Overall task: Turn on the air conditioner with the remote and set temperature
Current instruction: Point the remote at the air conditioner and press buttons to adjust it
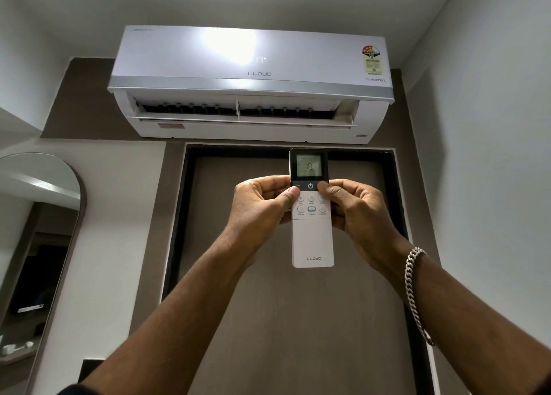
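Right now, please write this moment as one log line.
hands: left and right both hold remote | thumbs: beside power button | AC: flap open, display lit

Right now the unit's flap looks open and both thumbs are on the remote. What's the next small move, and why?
Probably one press with the right thumb, then a check of the remote's screen. The Lloyd air conditioner already has its louver open and its panel display lit, so power seems on; only the temperature remains. The right thumb covers the key right of the power button, the left thumb sits by the minus key.
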Available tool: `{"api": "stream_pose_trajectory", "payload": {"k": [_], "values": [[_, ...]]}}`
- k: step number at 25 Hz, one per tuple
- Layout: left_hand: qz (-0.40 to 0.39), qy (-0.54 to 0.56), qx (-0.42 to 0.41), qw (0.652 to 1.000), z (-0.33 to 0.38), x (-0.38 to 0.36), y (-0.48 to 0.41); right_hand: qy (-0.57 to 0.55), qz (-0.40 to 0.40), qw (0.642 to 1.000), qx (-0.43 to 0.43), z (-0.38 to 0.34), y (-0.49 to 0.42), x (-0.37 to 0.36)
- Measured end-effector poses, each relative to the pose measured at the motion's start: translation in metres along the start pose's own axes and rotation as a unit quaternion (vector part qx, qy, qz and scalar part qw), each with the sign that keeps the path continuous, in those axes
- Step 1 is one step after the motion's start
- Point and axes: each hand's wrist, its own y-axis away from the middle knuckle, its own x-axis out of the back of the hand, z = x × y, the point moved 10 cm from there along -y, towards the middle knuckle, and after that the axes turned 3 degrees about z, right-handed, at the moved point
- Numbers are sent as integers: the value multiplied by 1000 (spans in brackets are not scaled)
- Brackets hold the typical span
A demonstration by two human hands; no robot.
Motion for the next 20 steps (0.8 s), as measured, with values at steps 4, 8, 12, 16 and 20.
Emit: {"api": "stream_pose_trajectory", "payload": {"k": [4, 8, 12, 16, 20], "values": [[-6, 15, -7, 1000, -4, -4, 3, 8, -3, 1000, -7, 5, 2, 2], [-9, 8, -3, 1000, -9, -5, 3, 23, -4, 1000, -7, 6, 3, 4], [-15, 18, 0, 1000, -10, -4, 2, 22, -2, 1000, -12, 6, 2, 2], [-15, 22, 3, 1000, -12, -2, 1, -5, 6, 1000, -12, 5, 3, 2], [-11, 21, 2, 1000, -12, -1, 1, 1, -2, 1000, -17, 5, 1, 2]]}}
